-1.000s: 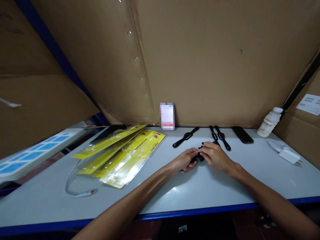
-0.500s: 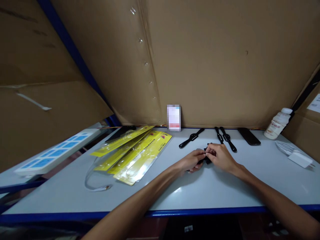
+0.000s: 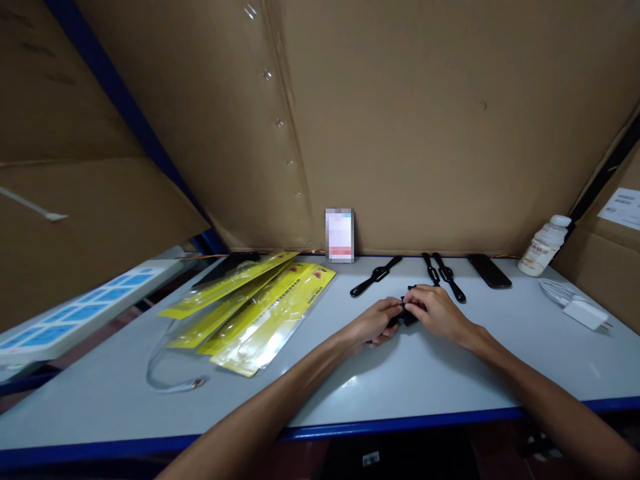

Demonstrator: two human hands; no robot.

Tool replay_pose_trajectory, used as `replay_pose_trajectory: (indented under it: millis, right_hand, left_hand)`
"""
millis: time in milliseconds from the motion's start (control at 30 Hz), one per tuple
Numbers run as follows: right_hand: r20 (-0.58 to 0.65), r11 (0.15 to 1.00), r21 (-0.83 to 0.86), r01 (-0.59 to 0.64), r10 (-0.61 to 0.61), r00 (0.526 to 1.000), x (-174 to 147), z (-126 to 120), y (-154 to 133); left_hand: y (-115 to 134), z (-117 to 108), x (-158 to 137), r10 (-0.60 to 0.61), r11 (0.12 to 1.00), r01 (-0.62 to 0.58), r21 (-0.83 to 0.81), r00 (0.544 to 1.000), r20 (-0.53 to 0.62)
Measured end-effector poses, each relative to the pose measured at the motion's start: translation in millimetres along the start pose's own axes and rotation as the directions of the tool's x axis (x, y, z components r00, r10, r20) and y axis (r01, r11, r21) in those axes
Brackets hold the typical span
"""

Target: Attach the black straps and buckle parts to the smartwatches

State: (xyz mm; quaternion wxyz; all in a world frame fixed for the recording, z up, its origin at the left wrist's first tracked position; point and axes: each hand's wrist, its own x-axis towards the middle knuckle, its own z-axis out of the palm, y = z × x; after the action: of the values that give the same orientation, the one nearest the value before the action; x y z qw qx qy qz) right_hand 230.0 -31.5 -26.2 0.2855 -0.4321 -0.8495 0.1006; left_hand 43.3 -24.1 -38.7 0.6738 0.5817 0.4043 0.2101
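Note:
Over the middle right of the table, my left hand (image 3: 379, 321) and my right hand (image 3: 436, 309) meet around a black spokeshave (image 3: 410, 315). Fingers of the left hand wrap it from the left side. The right hand pinches at its middle, thumb and fingertips close to the left thumb. Much of the tool is covered by the fingers, and what the fingertips pinch is too small to make out. Behind the hands lie more black spokeshaves: one on its own (image 3: 379, 275) to the left, and two side by side, the outer one (image 3: 450, 275) and the inner one (image 3: 431, 268).
Yellow blister packages (image 3: 280, 313) overlap on the left, beside a white cable (image 3: 165, 385). A phone (image 3: 340, 235) leans on the cardboard wall; a dark phone (image 3: 490, 271) lies flat at right. Beyond are a bottle (image 3: 544, 247), a white charger (image 3: 586, 313) and, far left, a power strip (image 3: 85, 310).
The view has turned slightly, so the scene sits further left. Both hands keep their hold on the spokeshave, with only small finger movement.

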Motion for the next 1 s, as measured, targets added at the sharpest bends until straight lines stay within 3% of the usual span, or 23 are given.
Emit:
replay_pose_trajectory:
  millis: [133,367,667,900,1000]
  right_hand:
    - [0.028,0.999,-0.024,0.021,-0.020,0.999,0,-2,3]
    - [-0.035,0.999,0.054,-0.004,0.006,0.999,0,3,3]
    - [-0.086,0.999,0.034,-0.028,0.031,0.996,0,8,1]
    - [-0.156,0.970,0.228,-0.085,0.122,0.980,2,-10,2]
    - [-0.158,0.973,0.213,-0.091,0.126,0.979,3,-14,2]
  left_hand:
    - [-2,0,1,0.014,1.000,-0.013,0.024,1.000,-0.015]
    - [-1,0,-1,0.026,1.000,-0.026,0.000,1.000,-0.003]
    - [0,-1,-2,0.013,1.000,-0.013,-0.019,1.000,0.011]
    - [1,-1,-2,0.005,0.999,-0.004,-0.050,1.000,0.012]
    - [1,-1,-3,0.010,0.999,-0.009,-0.053,1.000,0.021]
